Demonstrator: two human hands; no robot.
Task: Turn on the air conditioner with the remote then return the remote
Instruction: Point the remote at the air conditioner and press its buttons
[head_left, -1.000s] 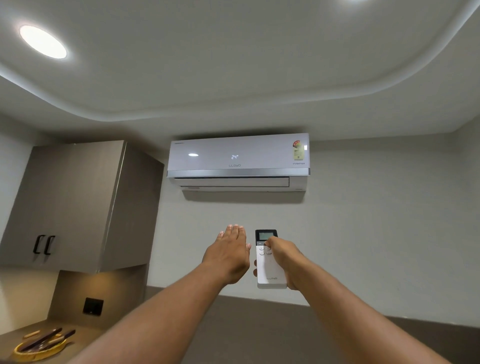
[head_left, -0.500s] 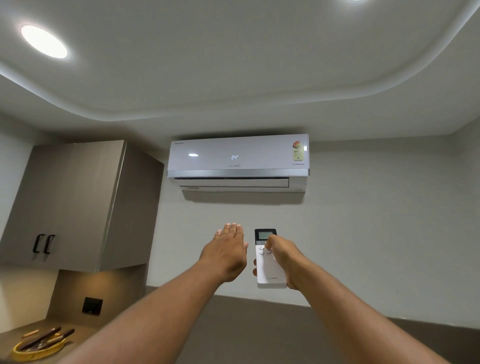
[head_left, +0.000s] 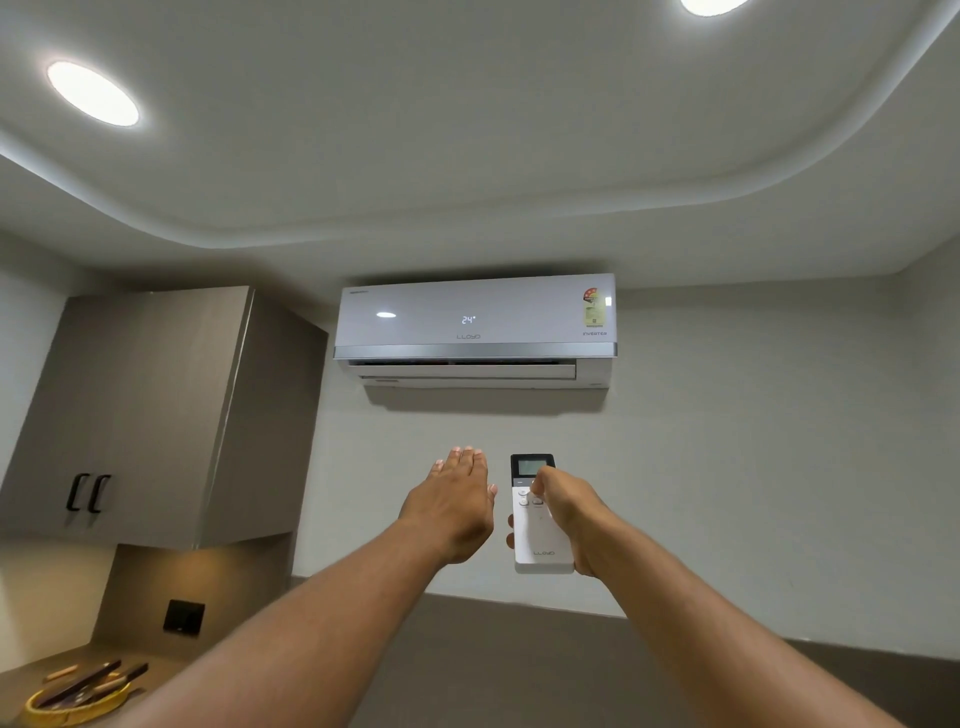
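Remote (head_left: 540, 540), white with a dark screen panel at its top, stands upright in the air below the air conditioner (head_left: 475, 330), a little right of that unit's middle and well apart from it. The right hand (head_left: 569, 519) grasps the remote from its right side: the fingers wrap behind the body, with fingertips peeking out along its left edge, and the thumb lies bent across the front, its tip on the upper buttons just under the screen. A brand mark shows near the remote's lower end, which pokes out beneath the palm. The left hand (head_left: 454, 506) is released and flat, fingers straight and pressed together, pointing up toward the air conditioner; it hangs just left of the remote with a narrow gap between them, holding nothing. Both forearms reach up from the lower edge of the view. The air conditioner is mounted high on the pale wall, close under the ceiling; its glossy front shows "24°" lit in the middle, a yellow rating sticker at its right end, and a dark slot along its underside where the flap sits. Left of the air conditioner hangs a brown wall cabinet (head_left: 150, 415) with two black handles. Far below and left of the unit, a yellow basket (head_left: 78, 704) with dark-handled utensils sits on a counter. Round ceiling lights (head_left: 93, 93) glow above the air conditioner.
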